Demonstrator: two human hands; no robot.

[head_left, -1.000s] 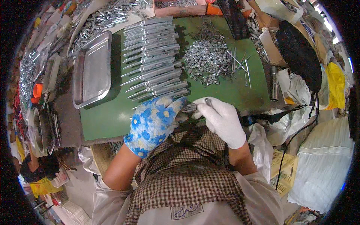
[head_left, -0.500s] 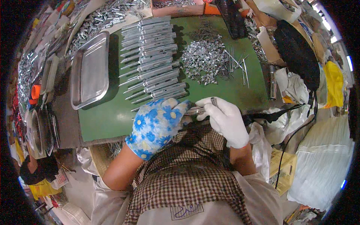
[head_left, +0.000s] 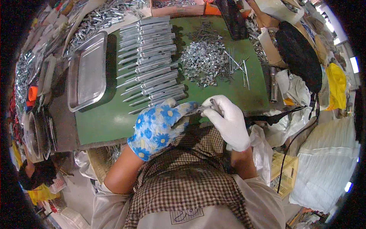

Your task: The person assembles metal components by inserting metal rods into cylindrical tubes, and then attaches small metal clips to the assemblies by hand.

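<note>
Close together at the near edge of the green work mat (head_left: 103,126) are both my hands. My left hand (head_left: 158,124), in a white glove with blue flowers, is closed on a slim silvery metal piece (head_left: 199,110), mostly hidden by the fingers. White-gloved, my right hand (head_left: 230,124) meets the piece's other end with its fingertips. A short metal rod (head_left: 215,105) sticks up between its thumb and fingers. Beyond my left hand lies a row of silvery tubes (head_left: 152,66) with pointed rods toward the left. A heap of small metal sleeves (head_left: 204,59) lies right of them.
An oblong steel tray (head_left: 88,72) stands left of the row. Dark thin pins (head_left: 206,32) lie behind the heap, longer rods (head_left: 245,74) to its right. A metal cylinder (head_left: 273,86) and a black strap (head_left: 272,117) lie along the right edge. Loose metal parts (head_left: 101,19) fill the back left.
The whole view has shifted slightly, so the bench appears further left. My left fingers now stretch straighter toward the right hand, and the metal piece between the hands is turned a little.
</note>
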